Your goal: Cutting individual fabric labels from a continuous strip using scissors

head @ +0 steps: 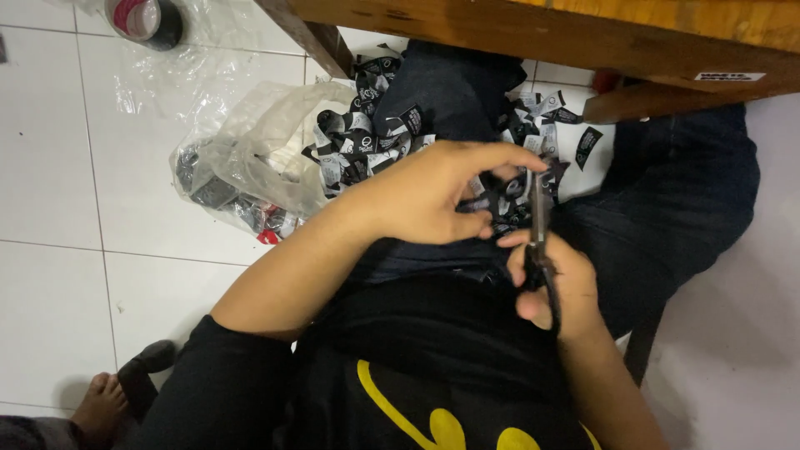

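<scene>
1. Head view: the right hand (557, 287) is closed around the dark handles of a pair of scissors (540, 218), blades pointing away from the body.
2. The left hand (433, 193) pinches a small black fabric label (486, 202) between thumb and fingers, just beside the scissor blades; whether the blades touch it cannot be told.
3. The label is black with pale print, small and glossy, partly hidden by the fingers.
4. It sits over the person's lap, above dark trousers (667, 208).
5. A heap of similar black-and-white labels (367, 133) lies on the lap and floor, beside a clear plastic bag (250, 167).
6. A wooden table edge (533, 33) runs overhead; a tape roll (146, 21) lies on the white tile floor (50, 167).
</scene>
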